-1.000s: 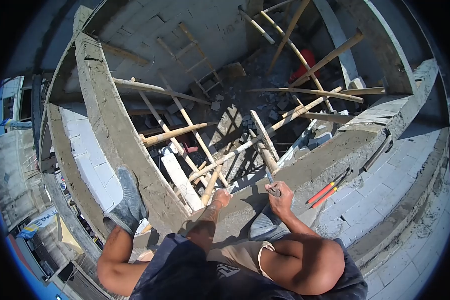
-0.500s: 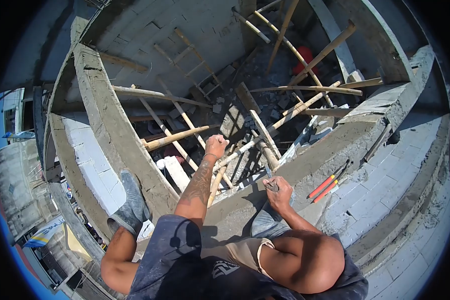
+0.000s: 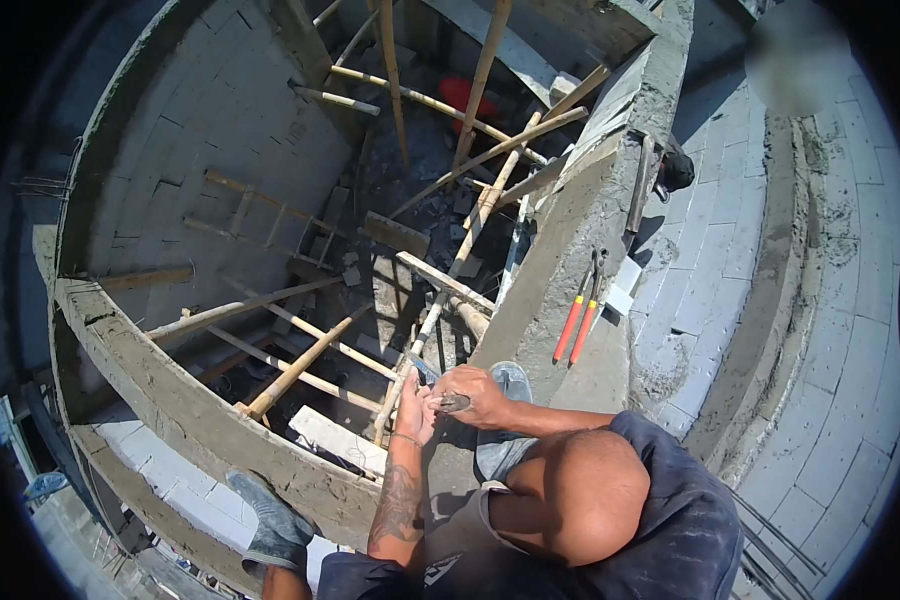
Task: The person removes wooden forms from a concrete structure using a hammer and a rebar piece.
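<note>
My right hand [image 3: 472,393] is closed around the worn brown handle [image 3: 454,403] of a hand tool. A narrow bluish-grey metal part [image 3: 423,368], which looks like its blade, sticks out past the fingers. Fingers upward, my left hand [image 3: 413,410] is right against the right hand, with thumb and fingers drawn together. I cannot tell what small thing, if any, it pinches. Both hands are over the inner edge of the concrete beam, in front of my body. Long-handled cutters with red and yellow grips [image 3: 576,320] lie on the beam to the right.
Below the beam [image 3: 540,280] drops a deep pit with crossed bamboo poles [image 3: 315,362], a ladder [image 3: 260,220] and rubble. My booted left foot [image 3: 273,520] rests on the left-hand wall top, my right boot [image 3: 500,440] on the beam. A black object [image 3: 676,172] lies beside a bar [image 3: 641,185].
My view has turned to the right. My left hand, earlier a raised fist apart from the right, has come together with the right hand. The tool stays in the right hand.
</note>
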Tool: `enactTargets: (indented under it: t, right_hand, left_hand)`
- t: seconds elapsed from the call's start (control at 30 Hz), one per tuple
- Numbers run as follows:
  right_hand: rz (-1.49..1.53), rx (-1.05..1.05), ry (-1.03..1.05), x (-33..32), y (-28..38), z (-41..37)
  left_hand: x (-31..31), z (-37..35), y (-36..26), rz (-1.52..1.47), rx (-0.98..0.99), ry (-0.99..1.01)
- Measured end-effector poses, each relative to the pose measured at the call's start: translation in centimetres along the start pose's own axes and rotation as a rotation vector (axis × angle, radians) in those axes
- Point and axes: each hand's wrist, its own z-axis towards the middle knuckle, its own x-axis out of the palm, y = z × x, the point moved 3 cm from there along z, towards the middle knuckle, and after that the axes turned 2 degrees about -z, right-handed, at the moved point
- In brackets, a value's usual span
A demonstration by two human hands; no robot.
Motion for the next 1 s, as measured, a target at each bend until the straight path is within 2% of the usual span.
enactTargets:
  t: [0.07, 0.1, 0.13, 0.17, 0.2, 0.23, 0.3, 0.37, 0.43, 0.5, 0.53, 0.6, 0.67, 0.77, 0.83, 0.9, 0.97, 1.0]
  right_hand:
    - [0.062, -0.2, 0.124, 1.2, 0.6, 0.2]
    - [0.06, -0.19, 0.107, 1.4, 0.7, 0.0]
    - [0.019, -0.211, 0.128, 1.6, 0.6, 0.2]
    - [-0.018, -0.231, 0.153, 1.7, 0.7, 0.3]
    - [-0.149, -0.237, 0.217, 1.0, 1.1, 0.4]
    - [-0.155, -0.242, 0.197, 0.0, 1.6, 0.3]
    - [-0.322, -0.098, 0.087, -3.2, 1.2, 0.2]
    - [-0.558, 0.106, -0.29, -7.7, -1.3, -1.0]
    - [-0.84, 0.477, -0.595, -12.2, -4.2, -3.1]
    - [-0.857, 0.757, -0.695, -14.9, -7.1, -5.0]
    - [-0.853, 0.738, -0.698, -15.5, -7.3, -5.2]
    - [-0.754, 0.919, -0.637, -15.7, -8.2, -5.4]
    - [-0.688, 0.883, -0.701, -15.8, -8.9, -5.4]
    - [-0.71, 0.799, -0.74, -15.5, -9.4, -5.5]
    - [-0.747, 0.693, -0.743, -15.4, -9.7, -5.8]
    - [-0.786, 0.694, -0.676, -15.4, -9.1, -5.5]
    - [-0.752, 0.541, -0.486, -15.6, -11.5, -5.6]
    - [-0.748, 0.49, -0.442, -15.4, -11.7, -5.2]
  left_hand:
    - [2.5, -1.5, -1.3, -0.012, 0.057, -0.037]
    - [2.4, -1.6, -1.7, -0.011, 0.075, -0.122]
    - [2.4, -1.6, -2.3, -0.097, 0.019, 0.028]
    - [2.3, -1.6, -2.3, -0.083, 0.016, 0.028]
    - [1.9, -1.6, -2.8, -0.13, 0.13, -0.031]
    - [1.8, -1.7, -3.5, -0.171, 0.247, -0.082]
    - [1.3, -2.3, -4.2, -0.249, 0.27, -0.06]
    - [0.0, -2.9, -5.0, -0.236, 0.267, -0.086]
    - [-0.8, -3.5, -5.3, -0.161, 0.279, -0.169]
    - [-2.7, -3.0, -5.7, -0.142, 0.241, -0.226]
    - [-3.4, -2.8, -5.7, -0.078, 0.24, -0.274]
    - [-4.8, -2.5, -5.6, 0.089, 0.245, -0.376]
    - [-5.7, -2.6, -4.4, 0.328, 0.254, -0.457]
    - [-6.8, -2.1, -1.5, 0.684, 0.201, -0.464]
    - [-10.7, 1.3, 0.8, 1.276, 0.136, -0.549]
    - [-10.2, 1.9, 3.5, 1.33, 0.028, -0.657]
    - [-7.6, 0.1, 4.1, 1.594, 0.224, -0.503]
    - [-6.8, 0.5, 4.1, 1.602, 0.258, -0.465]
